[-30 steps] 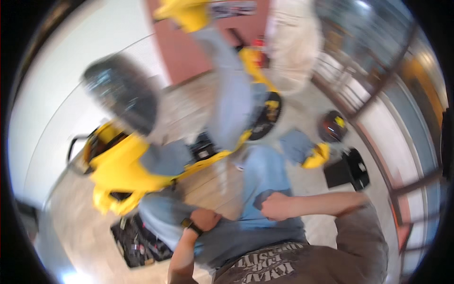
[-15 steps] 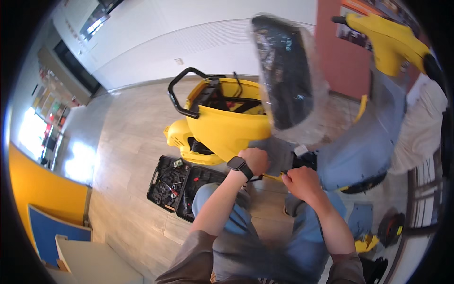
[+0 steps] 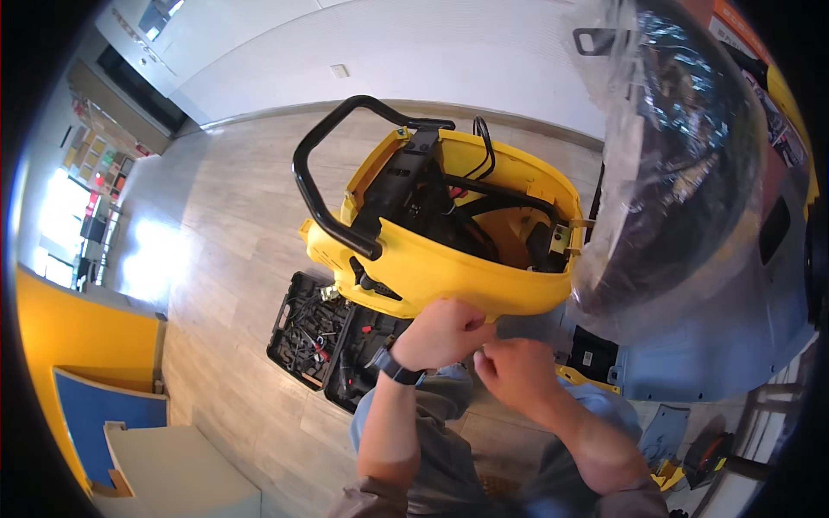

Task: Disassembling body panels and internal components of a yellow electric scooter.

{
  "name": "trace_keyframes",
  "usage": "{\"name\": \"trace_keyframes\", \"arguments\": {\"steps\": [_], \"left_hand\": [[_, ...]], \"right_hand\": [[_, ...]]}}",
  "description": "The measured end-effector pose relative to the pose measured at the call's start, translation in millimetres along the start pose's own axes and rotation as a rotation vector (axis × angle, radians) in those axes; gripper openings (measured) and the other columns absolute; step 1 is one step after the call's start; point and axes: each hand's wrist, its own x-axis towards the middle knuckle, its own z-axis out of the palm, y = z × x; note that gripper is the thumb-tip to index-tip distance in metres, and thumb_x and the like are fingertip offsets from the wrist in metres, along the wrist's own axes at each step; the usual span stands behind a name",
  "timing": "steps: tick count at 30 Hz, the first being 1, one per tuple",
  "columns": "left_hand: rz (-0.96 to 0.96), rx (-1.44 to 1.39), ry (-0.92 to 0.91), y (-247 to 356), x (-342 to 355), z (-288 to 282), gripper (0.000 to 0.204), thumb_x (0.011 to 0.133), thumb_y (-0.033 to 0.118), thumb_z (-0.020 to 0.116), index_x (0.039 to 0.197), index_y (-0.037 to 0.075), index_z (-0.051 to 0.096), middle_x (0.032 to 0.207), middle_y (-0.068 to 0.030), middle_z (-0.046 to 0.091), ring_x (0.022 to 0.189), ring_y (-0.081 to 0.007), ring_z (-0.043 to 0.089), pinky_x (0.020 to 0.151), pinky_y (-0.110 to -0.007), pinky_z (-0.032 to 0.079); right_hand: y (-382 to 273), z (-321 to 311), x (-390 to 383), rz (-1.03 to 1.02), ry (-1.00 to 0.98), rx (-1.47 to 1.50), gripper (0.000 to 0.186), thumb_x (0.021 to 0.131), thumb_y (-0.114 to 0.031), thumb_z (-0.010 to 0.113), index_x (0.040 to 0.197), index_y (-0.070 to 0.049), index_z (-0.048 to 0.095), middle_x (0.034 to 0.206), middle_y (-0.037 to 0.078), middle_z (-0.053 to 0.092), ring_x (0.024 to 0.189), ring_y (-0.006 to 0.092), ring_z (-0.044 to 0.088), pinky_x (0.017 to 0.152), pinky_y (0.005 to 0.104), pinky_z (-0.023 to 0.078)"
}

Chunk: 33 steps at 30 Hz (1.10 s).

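A yellow scooter body (image 3: 492,289) stands before me, its under-seat bay exposed. The wrapped dark seat (image 3: 691,164) is tipped up on the right, in clear plastic. My left hand (image 3: 439,332), with a watch on its wrist, is closed at the lower side of the yellow body. Close by on its right, my right hand (image 3: 518,371) is also closed, its fingers curled toward the left one. Whatever either hand grips is hidden by the fingers. The grey-blue floorboard section (image 3: 699,358) lies to the right, with a dark opening (image 3: 591,350) beside it.
An open black tool case (image 3: 302,341) with loose tools lies on the floor left of my legs. A black grab rail (image 3: 302,177) juts from the scooter's rear. Loose blue and yellow panels (image 3: 665,432) lie at lower right. A pale cabinet (image 3: 181,470) stands at lower left.
My view has come closer to the scooter's rear, so the bay and seat look larger. My hands have drawn together beneath the yellow side; the right one has shifted left and down.
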Motion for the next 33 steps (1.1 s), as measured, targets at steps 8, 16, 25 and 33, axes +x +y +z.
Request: {"name": "trace_keyframes", "arguments": {"steps": [8, 16, 25, 33], "left_hand": [[0.500, -0.108, 0.665, 26, -6, 15, 0.031, 0.072, 0.019, 0.073, 0.064, 0.011, 0.044, 0.058, -0.0026, 0.045, 0.051, -0.0191, 0.044, 0.049, -0.029, 0.033], [0.277, 0.612, 0.785, 34, 17, 32, 0.044, 0.071, 0.038, 0.071, 0.111, 0.021, 0.067, 0.099, 0.0015, 0.062, 0.107, -0.0239, 0.058, 0.109, -0.063, 0.021], [0.305, 0.578, 0.844, 26, 33, 35, 0.032, 0.065, 0.036, 0.075, 0.091, 0.018, 0.067, 0.091, 0.0026, 0.058, 0.093, -0.0208, 0.056, 0.106, -0.062, 0.024], [0.368, 0.602, 0.854, 22, 34, 33, 0.032, 0.070, 0.037, 0.072, 0.095, 0.018, 0.064, 0.093, 0.0006, 0.058, 0.094, -0.0219, 0.057, 0.109, -0.056, 0.021]], "right_hand": [[21, 53, -20, 0.044, -0.484, -0.151, 0.015, 0.081, -0.016, 0.060, 0.090, -0.005, 0.064, 0.088, 0.015, 0.068, 0.084, 0.0247, 0.067, 0.069, 0.0402, 0.052], [7, 68, -34, -0.238, -0.124, -0.131, 0.017, 0.075, -0.011, 0.061, 0.091, -0.009, 0.065, 0.089, 0.010, 0.066, 0.081, 0.0240, 0.065, 0.070, 0.0393, 0.050], [14, 62, -35, -0.227, -0.279, -0.247, 0.014, 0.077, -0.018, 0.058, 0.086, -0.011, 0.065, 0.075, 0.007, 0.063, 0.073, 0.0222, 0.063, 0.065, 0.0377, 0.048], [23, 57, -35, -0.142, -0.296, -0.247, 0.014, 0.079, -0.015, 0.057, 0.089, -0.008, 0.062, 0.084, 0.011, 0.064, 0.081, 0.0268, 0.063, 0.071, 0.0441, 0.049]]}}
